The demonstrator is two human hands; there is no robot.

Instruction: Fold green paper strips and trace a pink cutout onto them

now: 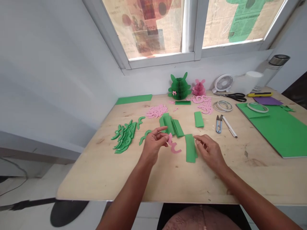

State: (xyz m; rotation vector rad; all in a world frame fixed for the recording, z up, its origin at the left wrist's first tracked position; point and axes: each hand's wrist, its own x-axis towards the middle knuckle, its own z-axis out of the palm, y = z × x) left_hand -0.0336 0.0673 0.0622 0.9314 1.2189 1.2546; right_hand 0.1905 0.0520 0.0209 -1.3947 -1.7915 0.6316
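Observation:
My left hand (156, 142) is closed in a pinch on a curved pink paper cutout (176, 149), which hangs just above the table. Behind it lie several folded green paper strips (169, 124), and a curved green cutout (144, 138) is partly hidden by the hand. My right hand (208, 147) has its thumb and forefinger closed on the right edge of a folded green paper strip (190, 148). Left of my hands is a fanned pile of green cutouts (124, 137). Beyond them sits a heap of pink cutouts (157, 111).
Green and pink paper figures (179, 88) stand against the wall beside a small fan (223, 83). To the right lie blue thread snips (218, 124), a white pen (229, 126), tape rolls (223, 105), black scissors (233, 96), a yellow cutter (259, 94) and green sheets (285, 131).

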